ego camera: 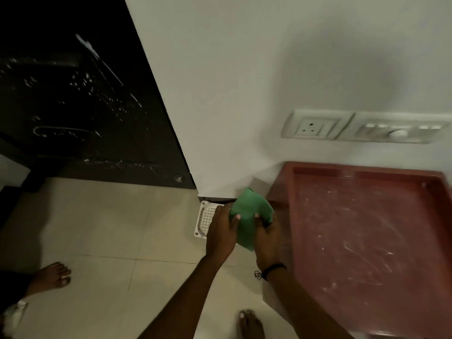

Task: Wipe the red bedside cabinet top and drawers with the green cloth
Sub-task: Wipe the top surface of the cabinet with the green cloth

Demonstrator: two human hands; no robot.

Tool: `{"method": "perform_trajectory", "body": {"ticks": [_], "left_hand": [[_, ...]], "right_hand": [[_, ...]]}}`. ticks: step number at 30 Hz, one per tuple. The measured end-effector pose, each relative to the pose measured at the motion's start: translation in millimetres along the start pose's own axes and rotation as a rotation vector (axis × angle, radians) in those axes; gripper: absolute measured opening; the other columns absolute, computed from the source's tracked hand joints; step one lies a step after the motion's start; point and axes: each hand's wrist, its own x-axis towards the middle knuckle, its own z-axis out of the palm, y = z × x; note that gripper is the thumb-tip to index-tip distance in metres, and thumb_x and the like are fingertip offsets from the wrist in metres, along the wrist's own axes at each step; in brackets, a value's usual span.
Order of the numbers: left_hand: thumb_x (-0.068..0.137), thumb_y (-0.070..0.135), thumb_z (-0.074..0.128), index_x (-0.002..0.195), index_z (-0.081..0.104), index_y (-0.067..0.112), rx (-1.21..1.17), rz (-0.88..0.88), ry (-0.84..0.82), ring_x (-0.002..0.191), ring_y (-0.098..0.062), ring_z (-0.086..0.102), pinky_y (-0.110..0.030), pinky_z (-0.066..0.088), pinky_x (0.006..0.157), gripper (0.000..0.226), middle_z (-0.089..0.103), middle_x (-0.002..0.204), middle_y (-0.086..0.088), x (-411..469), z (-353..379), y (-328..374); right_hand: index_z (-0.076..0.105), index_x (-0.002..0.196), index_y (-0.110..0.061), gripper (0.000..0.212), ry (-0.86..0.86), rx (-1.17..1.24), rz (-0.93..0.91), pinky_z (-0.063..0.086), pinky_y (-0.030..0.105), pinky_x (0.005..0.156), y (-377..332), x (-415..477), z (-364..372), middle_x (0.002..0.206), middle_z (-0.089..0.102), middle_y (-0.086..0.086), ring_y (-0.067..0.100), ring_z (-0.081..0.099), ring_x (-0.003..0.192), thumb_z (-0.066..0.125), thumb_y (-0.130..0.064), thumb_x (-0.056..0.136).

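The green cloth is bunched up in the air just left of the red bedside cabinet. My left hand grips its left edge and my right hand grips its right side, thumbs on top. The cabinet top is a glossy red surface with a raised rim along its back and sides, streaked with pale dust and scratches. It fills the lower right of the view, against the white wall. Its drawers are out of sight from this angle. A dark band sits on my right wrist.
A white perforated plastic basket lies on the tiled floor beneath my left hand. A socket and switch panel is on the wall above the cabinet. A dark door stands at left. Bare feet rest on the floor.
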Motion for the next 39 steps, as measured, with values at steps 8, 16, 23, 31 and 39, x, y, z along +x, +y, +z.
{"method": "perform_trajectory", "body": {"ticks": [8, 16, 23, 31, 39], "left_hand": [[0.098, 0.018, 0.059, 0.104, 0.066, 0.012, -0.228, -0.050, -0.064, 0.092, -0.024, 0.066, -0.043, 0.055, 0.078, 0.011, 0.069, 0.099, -0.006, -56, -4, 137], [0.098, 0.004, 0.057, 0.106, 0.065, -0.006, -0.456, -0.095, -0.258, 0.090, -0.030, 0.069, -0.042, 0.057, 0.080, 0.016, 0.070, 0.103, -0.026, -74, 43, 211], [0.095, 0.022, 0.064, 0.112, 0.065, 0.026, -0.108, 0.011, -0.041, 0.100, -0.004, 0.065, -0.031, 0.053, 0.085, 0.018, 0.070, 0.108, 0.011, -87, 89, 209], [0.100, 0.024, 0.052, 0.149, 0.041, 0.014, 0.416, 0.115, 0.029, 0.136, -0.024, 0.046, -0.042, 0.045, 0.108, 0.051, 0.047, 0.149, -0.006, -107, 107, 160], [0.106, 0.037, 0.037, 0.158, 0.018, 0.017, 0.453, 0.073, -0.004, 0.154, -0.023, 0.020, -0.043, 0.025, 0.124, 0.060, 0.020, 0.166, -0.004, -104, 139, 120]], "right_hand": [[0.065, 0.115, -0.007, 0.022, -0.052, 0.137, 0.018, 0.062, 0.045, 0.076, -114, -43, -102, 0.107, 0.075, 0.011, 0.031, 0.073, 0.096, 0.066, -0.013, 0.094], [0.067, 0.117, -0.007, 0.030, -0.194, 0.343, 0.203, 0.057, 0.057, 0.086, -143, -24, -192, 0.115, 0.072, 0.018, 0.039, 0.070, 0.104, 0.068, -0.018, 0.089], [0.067, 0.110, -0.011, 0.016, -0.188, 0.275, 0.216, 0.061, 0.039, 0.068, -133, -8, -249, 0.104, 0.076, 0.010, 0.027, 0.075, 0.091, 0.057, -0.017, 0.099], [0.060, 0.129, -0.016, 0.029, -0.141, -0.289, 0.032, 0.061, 0.036, 0.067, -93, 11, -286, 0.103, 0.072, 0.005, 0.016, 0.071, 0.082, 0.047, -0.014, 0.103], [0.044, 0.144, -0.039, 0.052, -0.244, -0.683, -0.354, 0.054, 0.031, 0.097, -69, 26, -276, 0.140, 0.056, -0.011, 0.011, 0.060, 0.119, 0.055, -0.013, 0.099]]}}
